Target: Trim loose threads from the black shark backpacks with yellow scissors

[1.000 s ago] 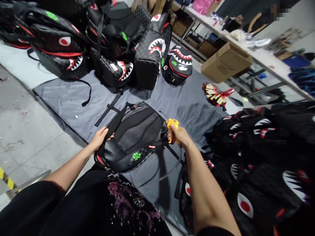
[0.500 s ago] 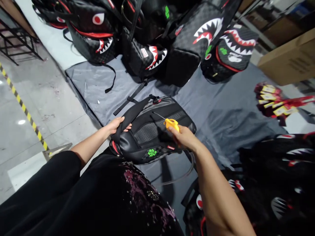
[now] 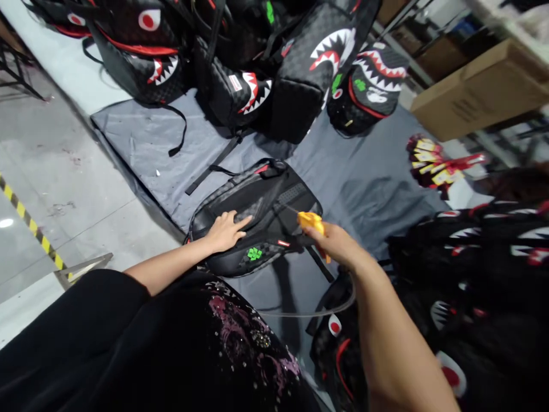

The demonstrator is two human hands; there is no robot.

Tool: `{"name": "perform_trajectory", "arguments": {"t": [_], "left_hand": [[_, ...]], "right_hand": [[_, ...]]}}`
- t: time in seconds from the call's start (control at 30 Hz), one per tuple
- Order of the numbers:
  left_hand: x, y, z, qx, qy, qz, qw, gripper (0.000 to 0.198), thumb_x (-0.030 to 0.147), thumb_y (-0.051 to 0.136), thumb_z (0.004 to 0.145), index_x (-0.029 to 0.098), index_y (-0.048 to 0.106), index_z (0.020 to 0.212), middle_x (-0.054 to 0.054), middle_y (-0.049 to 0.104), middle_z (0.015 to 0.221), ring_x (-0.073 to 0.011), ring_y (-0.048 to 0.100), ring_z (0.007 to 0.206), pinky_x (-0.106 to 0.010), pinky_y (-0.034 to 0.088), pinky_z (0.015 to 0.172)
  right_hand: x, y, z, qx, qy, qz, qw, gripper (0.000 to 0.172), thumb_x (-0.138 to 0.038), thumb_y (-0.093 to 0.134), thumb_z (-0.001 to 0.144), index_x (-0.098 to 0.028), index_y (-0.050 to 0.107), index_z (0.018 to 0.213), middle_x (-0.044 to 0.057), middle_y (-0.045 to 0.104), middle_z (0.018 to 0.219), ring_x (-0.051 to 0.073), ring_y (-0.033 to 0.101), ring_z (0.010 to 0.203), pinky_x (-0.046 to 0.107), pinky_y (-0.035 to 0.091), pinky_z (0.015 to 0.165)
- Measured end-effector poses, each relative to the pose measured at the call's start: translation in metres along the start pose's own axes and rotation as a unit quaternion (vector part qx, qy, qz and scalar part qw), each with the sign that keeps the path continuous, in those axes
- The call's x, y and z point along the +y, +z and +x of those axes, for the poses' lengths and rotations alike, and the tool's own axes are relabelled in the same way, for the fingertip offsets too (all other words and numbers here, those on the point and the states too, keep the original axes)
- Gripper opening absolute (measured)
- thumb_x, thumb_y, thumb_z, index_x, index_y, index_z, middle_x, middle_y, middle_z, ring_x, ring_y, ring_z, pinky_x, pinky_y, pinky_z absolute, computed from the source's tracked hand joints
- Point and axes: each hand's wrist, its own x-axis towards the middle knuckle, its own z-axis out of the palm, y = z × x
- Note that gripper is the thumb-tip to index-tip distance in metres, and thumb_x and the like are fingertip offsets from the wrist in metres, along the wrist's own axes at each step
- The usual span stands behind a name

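Your left hand [image 3: 227, 232] lay flat with fingers spread on the black backpack [image 3: 274, 197], while your right hand [image 3: 338, 246] was closed round a yellow tool [image 3: 312, 221] with a clear hose [image 3: 309, 313] trailing from it, just beside the pack's right edge. The backpack lay on the grey cloth [image 3: 373, 183] in front of you, near the heap of shark-mouth backpacks [image 3: 300, 74] behind it.

The person wears a black short-sleeved top [image 3: 86, 343] with a purple glittery print [image 3: 244, 343], leaving the left hand [image 3: 225, 232] and right hand [image 3: 338, 246] bare.
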Motion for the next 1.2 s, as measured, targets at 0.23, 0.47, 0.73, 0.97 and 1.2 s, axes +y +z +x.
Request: {"name": "perform_trajectory", "arguments": {"t": [0.23,0.47,0.73,0.97,1.2], "left_hand": [[0.034,0.015,-0.023,0.040,0.044,0.099,0.993,0.051,0.038,0.050,0.093,0.022,0.050,0.141,-0.018,0.021,0.158,-0.0380,0.027,0.140,-0.056,0.030,0.108],[0.069,0.048,-0.058,-0.108,0.075,0.177,0.975,0.083,0.027,0.071,0.079,0.020,0.031,0.151,-0.019,0.028,0.156,-0.0364,0.039,0.131,-0.049,0.043,0.097],[0.040,0.035,-0.032,-0.133,-0.135,-0.318,0.929,0.043,0.043,0.033,0.098,0.015,0.060,0.117,-0.013,0.072,0.096,-0.0195,0.065,0.070,-0.033,0.051,0.067],[0.081,0.064,-0.045,-0.089,-0.152,-0.288,0.941,0.045,0.045,0.049,0.092,0.025,0.056,0.131,-0.010,0.068,0.096,-0.0247,0.065,0.087,-0.035,0.048,0.079],[0.110,0.071,-0.048,-0.052,-0.003,-0.007,0.999,0.060,0.048,0.056,0.087,0.031,0.045,0.144,-0.014,0.046,0.128,-0.0328,0.046,0.121,-0.045,0.041,0.099]], "right_hand": [[0.037,-0.023,-0.032,0.082,0.063,-0.057,0.993,0.028,-0.042,0.062,0.087,-0.018,0.058,0.073,-0.004,0.047,0.035,0.013,0.045,0.028,0.020,0.029,0.032],[0.057,-0.022,-0.069,0.058,0.101,-0.115,0.986,0.022,-0.037,0.051,0.093,-0.017,0.056,0.086,-0.003,0.053,0.045,0.012,0.050,0.035,0.020,0.035,0.039],[0.108,-0.003,-0.121,0.039,0.103,-0.026,0.994,0.032,-0.048,0.048,0.092,-0.019,0.052,0.080,-0.004,0.052,0.046,0.013,0.050,0.038,0.022,0.038,0.041],[0.102,0.009,-0.129,0.130,0.055,-0.050,0.989,0.028,-0.042,0.047,0.094,-0.017,0.056,0.085,-0.002,0.054,0.050,0.013,0.052,0.041,0.021,0.038,0.044],[0.130,0.031,-0.139,0.179,0.077,-0.153,0.969,0.032,-0.040,0.048,0.095,-0.015,0.064,0.105,0.007,0.069,0.076,0.018,0.064,0.064,0.024,0.041,0.056]]}}
